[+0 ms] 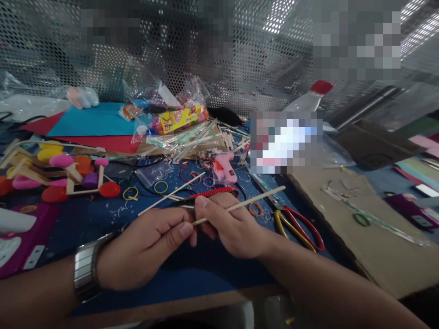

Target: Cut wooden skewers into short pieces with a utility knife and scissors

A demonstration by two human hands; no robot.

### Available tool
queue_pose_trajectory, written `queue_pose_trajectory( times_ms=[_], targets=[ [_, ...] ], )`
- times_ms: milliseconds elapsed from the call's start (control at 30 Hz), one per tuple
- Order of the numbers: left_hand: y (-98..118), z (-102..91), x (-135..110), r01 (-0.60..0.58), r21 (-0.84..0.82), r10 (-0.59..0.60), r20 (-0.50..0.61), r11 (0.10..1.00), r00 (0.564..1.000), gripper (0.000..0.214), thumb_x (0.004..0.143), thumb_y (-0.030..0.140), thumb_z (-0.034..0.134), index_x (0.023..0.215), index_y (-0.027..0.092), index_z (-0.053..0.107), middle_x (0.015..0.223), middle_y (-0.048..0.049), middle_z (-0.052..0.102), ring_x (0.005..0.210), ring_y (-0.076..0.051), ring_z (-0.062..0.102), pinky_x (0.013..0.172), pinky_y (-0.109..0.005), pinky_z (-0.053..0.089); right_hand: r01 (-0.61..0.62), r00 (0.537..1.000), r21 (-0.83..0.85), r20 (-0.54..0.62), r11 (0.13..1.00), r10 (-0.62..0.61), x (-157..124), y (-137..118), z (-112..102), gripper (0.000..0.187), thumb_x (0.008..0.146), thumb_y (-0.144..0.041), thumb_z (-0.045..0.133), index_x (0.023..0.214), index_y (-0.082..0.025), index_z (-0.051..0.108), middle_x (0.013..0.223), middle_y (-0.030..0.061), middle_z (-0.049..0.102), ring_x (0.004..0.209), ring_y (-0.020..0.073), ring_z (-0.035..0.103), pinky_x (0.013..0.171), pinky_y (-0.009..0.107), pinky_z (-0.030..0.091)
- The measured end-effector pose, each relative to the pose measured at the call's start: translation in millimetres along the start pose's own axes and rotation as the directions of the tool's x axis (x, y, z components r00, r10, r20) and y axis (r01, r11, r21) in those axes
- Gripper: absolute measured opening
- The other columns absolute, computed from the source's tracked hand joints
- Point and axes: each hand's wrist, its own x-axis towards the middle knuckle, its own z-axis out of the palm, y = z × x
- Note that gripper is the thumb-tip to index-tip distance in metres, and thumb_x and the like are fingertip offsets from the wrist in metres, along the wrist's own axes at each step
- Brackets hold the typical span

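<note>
Both hands meet over the front of the blue table, gripping one thin wooden stick [255,198]. My left hand [147,244] pinches its lower end between thumb and fingers; a metal watch is on that wrist. Further up, my right hand [231,224] closes round the same stick, whose free end points up to the right. Just behind the hands lie a loose thin stick [171,194] and a red ridged handle [219,192]. A pink glue gun [224,167] rests beyond them. Right of my right hand are pliers [298,224] with red and yellow handles.
At left stands a stick model [78,178] with coloured clay pieces, near a purple device [37,237]. Bagged clay [181,118], more sticks and coloured sheets [92,119] fill the back, before a perforated metal panel. Cardboard [363,228] covers the right side. Rubber bands lie scattered.
</note>
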Motion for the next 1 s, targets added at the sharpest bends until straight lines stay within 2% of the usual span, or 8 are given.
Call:
queue_pose_trajectory(
  times_ms=[200, 400, 567, 667, 833, 1000],
  targets=[
    [0, -0.8, -2, 0.012, -0.038, -0.011, 0.021, 0.999, 1.000, 0.041, 0.105, 0.047, 0.039, 0.085, 0.020, 0.064, 0.059, 0.0068, 0.035, 0.051, -0.009, 0.029, 0.044, -0.020, 0.028, 0.005, 0.999, 0.052, 0.033, 0.999, -0.006, 0, -3, 0, 0.060, 0.107, -0.049, 0.039, 0.054, -0.022, 0.045, 0.050, -0.0041, 0.046, 0.048, 0.0088, 0.042, 0.051, 0.025, 0.037],
    [3, 1.3, -2, 0.035, -0.109, -0.031, 0.042, 0.993, 0.999, 0.043, 0.105, 0.049, 0.040, 0.080, 0.019, 0.058, 0.060, 0.0070, 0.036, 0.052, -0.009, 0.029, 0.045, -0.021, 0.026, -0.017, 0.998, 0.146, 0.057, 0.989, 0.009, 0, -6, 2, 0.061, 0.105, -0.054, 0.042, 0.053, -0.023, 0.043, 0.048, -0.0054, 0.041, 0.047, 0.0089, 0.040, 0.049, 0.025, 0.037],
    [10, 2.4, -2, -0.025, -0.096, 0.030, 0.045, 0.995, 0.999, 0.049, 0.102, 0.055, 0.043, 0.072, 0.019, 0.057, 0.058, 0.0047, 0.041, 0.051, -0.009, 0.033, 0.044, -0.022, 0.027, -0.047, 0.995, 0.235, 0.100, 0.971, 0.025, -3, -9, 6, 0.061, 0.106, -0.053, 0.035, 0.053, -0.024, 0.040, 0.045, -0.0051, 0.040, 0.042, 0.0094, 0.040, 0.044, 0.025, 0.036],
    [9, 2.3, -1, -0.046, -0.086, 0.048, 0.025, 0.995, 0.999, 0.047, 0.103, 0.052, 0.045, 0.073, 0.019, 0.061, 0.057, 0.0050, 0.041, 0.049, -0.008, 0.032, 0.043, -0.022, 0.026, -0.030, 0.997, 0.213, 0.075, 0.977, 0.015, -3, -11, 7, 0.061, 0.105, -0.053, 0.039, 0.052, -0.024, 0.040, 0.045, -0.0055, 0.039, 0.043, 0.0092, 0.039, 0.045, 0.025, 0.036],
    [-1, 2.3, -3, -0.018, -0.111, 0.018, -0.003, 0.994, 1.000, 0.044, 0.104, 0.050, 0.042, 0.084, 0.019, 0.066, 0.057, 0.0071, 0.036, 0.048, -0.008, 0.026, 0.043, -0.022, 0.026, 0.002, 1.000, 0.147, 0.008, 0.989, -0.004, 0, -8, 4, 0.060, 0.105, -0.050, 0.041, 0.051, -0.023, 0.042, 0.047, -0.0052, 0.041, 0.044, 0.0084, 0.037, 0.047, 0.026, 0.034],
    [2, 2.4, -2, -0.047, 0.010, 0.048, -0.050, 0.999, 0.998, 0.041, 0.105, 0.046, 0.042, 0.083, 0.020, 0.066, 0.059, 0.0062, 0.044, 0.048, -0.008, 0.031, 0.043, -0.021, 0.028, 0.016, 1.000, 0.093, 0.010, 0.996, -0.017, 0, -5, 2, 0.058, 0.106, -0.047, 0.041, 0.053, -0.023, 0.042, 0.049, -0.0053, 0.041, 0.044, 0.0085, 0.035, 0.045, 0.026, 0.029]
  ],
)
